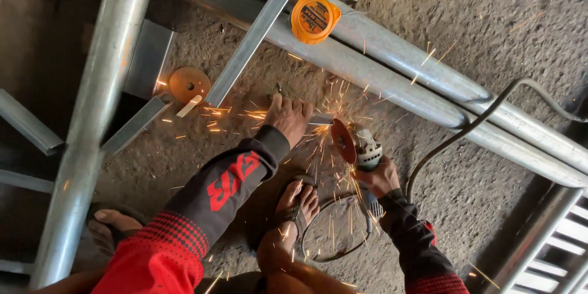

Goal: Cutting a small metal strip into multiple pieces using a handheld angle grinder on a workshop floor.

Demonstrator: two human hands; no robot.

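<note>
An orange tape measure [314,20] with a round dark label sits on the long grey pipes [392,67]. The left hand [288,116] presses down a thin metal bar [321,119]. The right hand [380,177] grips a grinder [361,147], its disc touching the bar's end, sparks flying. Bare floor [490,18] lies beyond the pipes.

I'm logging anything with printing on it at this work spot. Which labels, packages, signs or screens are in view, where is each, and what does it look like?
Tape measure label: round black sticker with pale print on an orange case, resting on the grey pipes at top centre.
Sleeve print: red lettering on the black left sleeve, behind the left hand.
No packages, signs or screens show.
</note>
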